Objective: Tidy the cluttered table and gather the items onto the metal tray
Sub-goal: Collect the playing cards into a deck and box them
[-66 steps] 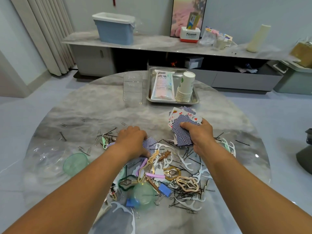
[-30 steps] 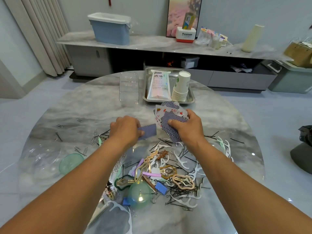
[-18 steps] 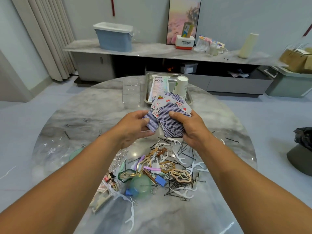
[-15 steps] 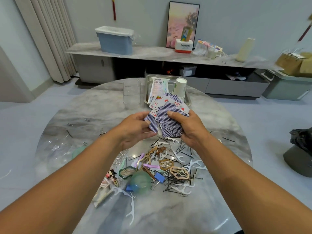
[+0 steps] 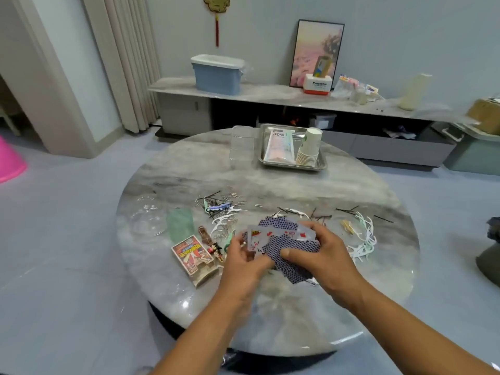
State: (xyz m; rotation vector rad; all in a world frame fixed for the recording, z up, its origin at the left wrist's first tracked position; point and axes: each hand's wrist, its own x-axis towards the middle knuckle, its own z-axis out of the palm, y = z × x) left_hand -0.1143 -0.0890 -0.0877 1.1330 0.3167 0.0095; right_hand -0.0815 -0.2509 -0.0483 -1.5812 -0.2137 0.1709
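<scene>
A messy bunch of blue-backed playing cards (image 5: 285, 244) is held above the round marble table (image 5: 270, 185) between both hands. My left hand (image 5: 244, 263) grips its left side and my right hand (image 5: 322, 255) grips its right side with the thumb on top. An open card box (image 5: 193, 257) lies on the table to the left of my hands. At the table's far side stands the metal tray (image 5: 292, 166), holding a flat packet (image 5: 278, 146) and a stack of paper cups (image 5: 308, 151). The clutter under my hands is hidden.
Hairpins (image 5: 216, 201), white floss picks (image 5: 364, 239), a green cup (image 5: 180, 224), a clear lid (image 5: 147, 221) and a small figurine (image 5: 215, 250) lie scattered on the table. A clear box (image 5: 241, 143) stands left of the tray. A long sideboard (image 5: 297, 104) runs behind.
My left hand picked up loose cards and brought them to the bunch in my right hand. Both hands now hold the bunch together. The view has pulled back from the table.
</scene>
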